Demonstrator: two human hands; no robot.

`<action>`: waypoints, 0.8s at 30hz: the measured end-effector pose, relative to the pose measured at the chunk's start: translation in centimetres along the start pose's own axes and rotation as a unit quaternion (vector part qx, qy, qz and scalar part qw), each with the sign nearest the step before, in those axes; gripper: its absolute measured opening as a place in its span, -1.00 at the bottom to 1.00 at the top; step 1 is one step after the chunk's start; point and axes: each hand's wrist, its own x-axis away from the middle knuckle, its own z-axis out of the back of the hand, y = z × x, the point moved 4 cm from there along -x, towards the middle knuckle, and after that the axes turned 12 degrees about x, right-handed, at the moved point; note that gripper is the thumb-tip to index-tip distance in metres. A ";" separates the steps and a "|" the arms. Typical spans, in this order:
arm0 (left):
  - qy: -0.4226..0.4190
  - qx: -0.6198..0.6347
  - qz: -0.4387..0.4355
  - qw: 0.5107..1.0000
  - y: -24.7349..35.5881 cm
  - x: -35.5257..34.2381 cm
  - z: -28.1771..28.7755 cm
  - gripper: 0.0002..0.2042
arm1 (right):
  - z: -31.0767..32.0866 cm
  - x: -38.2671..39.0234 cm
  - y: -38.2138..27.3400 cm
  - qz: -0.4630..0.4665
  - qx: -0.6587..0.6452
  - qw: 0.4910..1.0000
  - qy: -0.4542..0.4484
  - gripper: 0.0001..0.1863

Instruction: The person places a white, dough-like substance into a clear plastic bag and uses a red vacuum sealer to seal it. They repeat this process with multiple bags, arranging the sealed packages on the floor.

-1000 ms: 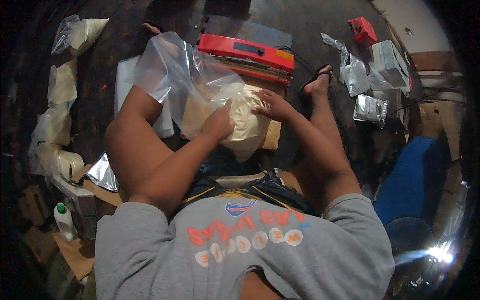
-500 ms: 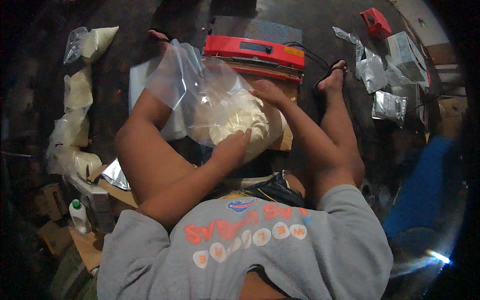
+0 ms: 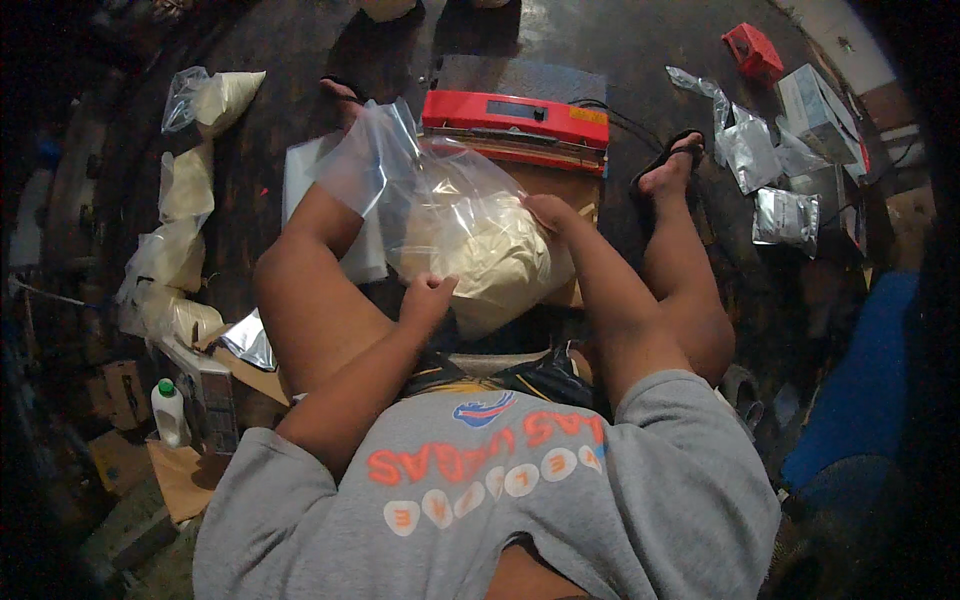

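Between my legs lies a large clear plastic bag (image 3: pixel 500 262), bulging with pale cream powder. Its loose, unfilled top spreads toward the far left, over my left shin. My left hand (image 3: pixel 430 295) is closed at the bag's near left side, fingertips pinching the plastic. At the far right side of the bag, my right hand (image 3: pixel 548 211) has its thumb and fingers closed on the film. Just beyond the bag stands a red bag sealer (image 3: pixel 515 120), touched by neither hand.
Several powder-filled clear bags (image 3: pixel 187 185) form a row at the left. Silver foil pouches (image 3: pixel 785 218), a white box (image 3: pixel 822 112) and a red plastic container (image 3: pixel 752 53) are at the right. A white bottle with a green cap (image 3: pixel 170 412) stands lower left; cardboard (image 3: pixel 565 185) lies under the sealer.
My left hand has drawn back toward me and left, from on the powder bulge to the bag's near edge. The right hand has shifted slightly nearer. The whole view has moved a little.
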 end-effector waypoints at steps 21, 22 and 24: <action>-0.266 0.088 0.089 0.956 -5.3 -5.1 -1.2 0.08 | 1.2 10.2 -0.1 -0.040 0.010 0.982 -0.183 0.27; -0.298 0.070 0.073 0.949 -5.1 -5.3 -1.4 0.09 | 1.6 10.4 0.2 -0.031 0.032 0.978 -0.205 0.43; -0.382 0.029 0.032 0.923 1.5 -1.9 -1.4 0.10 | 2.2 9.6 3.1 0.010 0.016 0.977 -0.212 0.47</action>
